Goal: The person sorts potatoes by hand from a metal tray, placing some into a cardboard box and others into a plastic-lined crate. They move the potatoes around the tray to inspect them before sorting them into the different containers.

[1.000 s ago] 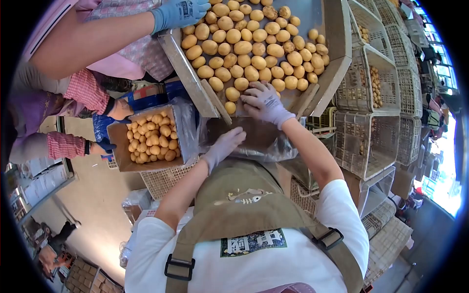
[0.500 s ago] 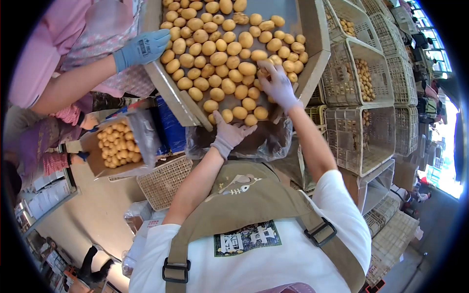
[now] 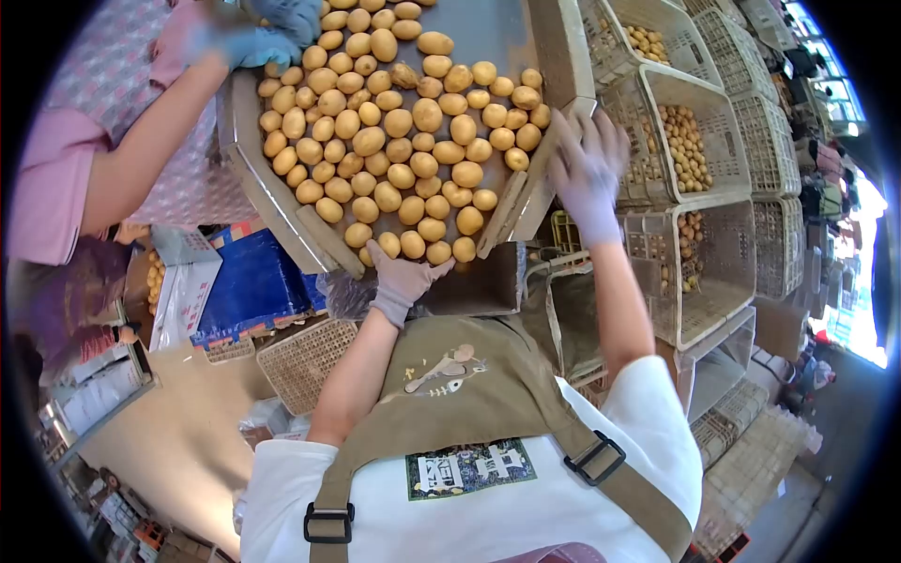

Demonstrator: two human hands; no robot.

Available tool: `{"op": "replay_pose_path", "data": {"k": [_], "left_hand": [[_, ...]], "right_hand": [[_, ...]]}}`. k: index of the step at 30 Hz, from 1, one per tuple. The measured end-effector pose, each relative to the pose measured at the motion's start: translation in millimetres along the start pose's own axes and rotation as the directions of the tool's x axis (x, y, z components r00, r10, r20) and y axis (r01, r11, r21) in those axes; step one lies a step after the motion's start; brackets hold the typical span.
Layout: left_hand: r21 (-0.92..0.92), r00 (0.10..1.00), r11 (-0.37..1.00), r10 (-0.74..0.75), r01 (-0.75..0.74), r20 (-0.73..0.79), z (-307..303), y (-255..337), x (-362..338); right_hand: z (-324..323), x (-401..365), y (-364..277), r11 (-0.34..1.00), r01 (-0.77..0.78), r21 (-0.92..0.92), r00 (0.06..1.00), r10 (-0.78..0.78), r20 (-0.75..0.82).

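Many small yellow potatoes (image 3: 398,122) lie spread over a grey sorting tray with raised sides, its right wall (image 3: 560,47) running up to the top. My left hand (image 3: 402,281), in a pale glove, is at the tray's narrow lower end. Its fingers are spread against the lowest potatoes, and I see nothing gripped. My right hand (image 3: 589,174), gloved too, is over the outer edge of the right wall. Its fingers are stretched out, slightly blurred, with nothing visible in them. Below the lip sits a box (image 3: 483,286) with clear plastic at its left side.
At the upper left, a co-worker's blue-gloved hands (image 3: 267,42) are by the tray's left wall. Stacked plastic crates (image 3: 709,178) with potatoes stand on the right. A blue sheet-like surface (image 3: 249,286) and a woven-looking basket (image 3: 305,361) are on the left.
My right hand has left the potatoes and moved right, past the tray wall. My left hand stays at the lower end. The co-worker's hands shifted up, and the view has turned somewhat.
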State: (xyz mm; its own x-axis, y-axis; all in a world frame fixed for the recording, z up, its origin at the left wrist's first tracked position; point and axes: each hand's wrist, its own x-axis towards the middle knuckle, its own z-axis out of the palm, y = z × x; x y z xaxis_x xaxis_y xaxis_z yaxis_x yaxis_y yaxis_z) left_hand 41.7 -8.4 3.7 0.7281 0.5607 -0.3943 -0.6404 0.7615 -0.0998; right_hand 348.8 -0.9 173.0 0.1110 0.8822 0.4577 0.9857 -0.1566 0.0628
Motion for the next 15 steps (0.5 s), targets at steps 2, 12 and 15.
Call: {"op": "replay_pose_path", "data": {"k": [2,12,15], "left_hand": [[-0.009,0.999,1.000,0.019,-0.019,0.040,-2,-1,0],[0.719,0.937,0.639,0.347,-0.274,0.049,-9,-14,3],[0.118,0.976,0.972,0.210,-0.202,-0.055,0,-9,3]], "right_hand": [[45,56,1,0.998,0.053,-0.045,0.940,-0.034,0.339],[97,94,8,0.996,0.076,-0.042,0.795,-0.036,0.606],[106,96,-2,0.996,-0.011,0.090,0.829,-0.042,0.557]]}}
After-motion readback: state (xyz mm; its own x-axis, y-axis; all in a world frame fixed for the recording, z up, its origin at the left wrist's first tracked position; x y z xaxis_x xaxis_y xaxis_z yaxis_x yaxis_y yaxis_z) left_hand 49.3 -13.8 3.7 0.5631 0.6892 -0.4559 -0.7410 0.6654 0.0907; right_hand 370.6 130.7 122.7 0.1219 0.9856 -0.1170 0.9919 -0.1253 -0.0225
